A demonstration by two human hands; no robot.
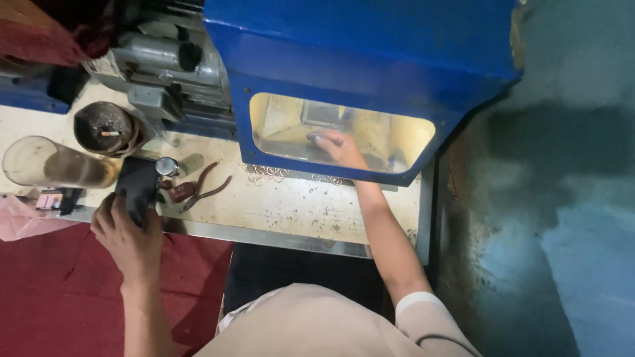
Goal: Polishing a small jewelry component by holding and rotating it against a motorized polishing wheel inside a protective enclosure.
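Observation:
My left hand (129,237) grips a black phone (137,186) at the near left edge of the worn white bench (291,208). My right hand (338,147) reaches under the blue machine guard (370,59) and is seen through its clear yellowed window (403,135). Its fingers are bent on a dark flat part inside the machine. What the fingers hold, if anything, is hidden by the window's haze.
Red-handled pliers (198,188) lie beside the phone. A clear glass (49,165) and a round tin with a cigarette (106,129) stand at the left. A grey motor (165,66) sits behind them. Small metal rings (264,173) lie by the guard. A stained blue wall (569,198) is on the right.

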